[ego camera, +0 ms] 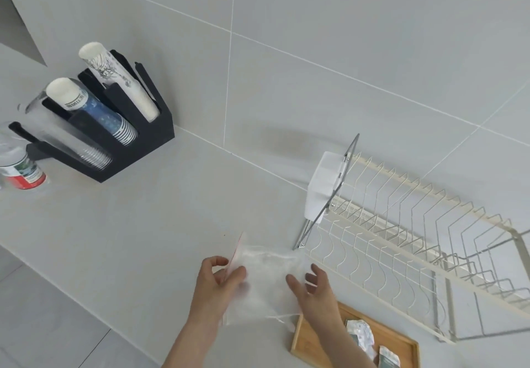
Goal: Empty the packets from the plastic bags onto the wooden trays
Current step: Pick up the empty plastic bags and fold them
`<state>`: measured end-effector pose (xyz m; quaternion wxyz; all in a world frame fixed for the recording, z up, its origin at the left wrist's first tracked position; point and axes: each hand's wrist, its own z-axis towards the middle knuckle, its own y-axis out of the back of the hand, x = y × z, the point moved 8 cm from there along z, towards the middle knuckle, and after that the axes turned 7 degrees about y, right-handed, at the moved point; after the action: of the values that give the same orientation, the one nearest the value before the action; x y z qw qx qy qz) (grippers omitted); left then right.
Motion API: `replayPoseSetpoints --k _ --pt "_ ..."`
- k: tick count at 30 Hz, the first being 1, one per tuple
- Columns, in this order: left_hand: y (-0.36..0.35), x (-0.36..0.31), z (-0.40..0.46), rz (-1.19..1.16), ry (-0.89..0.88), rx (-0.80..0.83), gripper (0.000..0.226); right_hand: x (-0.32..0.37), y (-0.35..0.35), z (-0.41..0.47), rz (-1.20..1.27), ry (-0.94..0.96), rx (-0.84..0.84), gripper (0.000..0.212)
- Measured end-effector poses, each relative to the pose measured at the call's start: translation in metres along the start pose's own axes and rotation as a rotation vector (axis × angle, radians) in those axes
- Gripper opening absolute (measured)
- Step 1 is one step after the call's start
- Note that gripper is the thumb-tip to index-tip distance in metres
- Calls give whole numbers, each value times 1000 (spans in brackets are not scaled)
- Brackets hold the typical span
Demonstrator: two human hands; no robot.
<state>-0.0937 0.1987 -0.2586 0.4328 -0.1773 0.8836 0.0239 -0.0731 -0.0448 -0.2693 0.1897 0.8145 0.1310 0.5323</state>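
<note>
Over the counter [129, 238], left hand [218, 278] pinched an empty-looking plastic bag [266, 275], right hand [312, 284] held its other edge, 2 packets [360, 334] already sat on the wooden tray [401, 342].

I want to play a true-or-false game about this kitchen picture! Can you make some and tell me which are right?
1. Both hands hold the clear plastic bag. True: the left hand and the right hand grip its sides.
2. The wooden tray has no packets on it. False: packets lie on it.
3. The dish rack is full of plates. False: no plates show in it.
4. The black holder holds stacked cups. True.
</note>
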Motion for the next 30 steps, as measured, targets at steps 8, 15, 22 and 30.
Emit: replayPoseSetpoints --k 8,15,22,30 --pt "-48 -24 -28 -104 -46 433 43 20 38 -32 725 -3 327 52" --pt "-75 -17 -37 151 -94 391 29 35 114 -45 696 167 78 46" --pt "-120 -14 -48 226 -170 350 25 -16 135 -76 565 -76 35 35" --pt "-174 19 -73 394 -149 430 21 -59 195 -102 570 -101 -145 22"
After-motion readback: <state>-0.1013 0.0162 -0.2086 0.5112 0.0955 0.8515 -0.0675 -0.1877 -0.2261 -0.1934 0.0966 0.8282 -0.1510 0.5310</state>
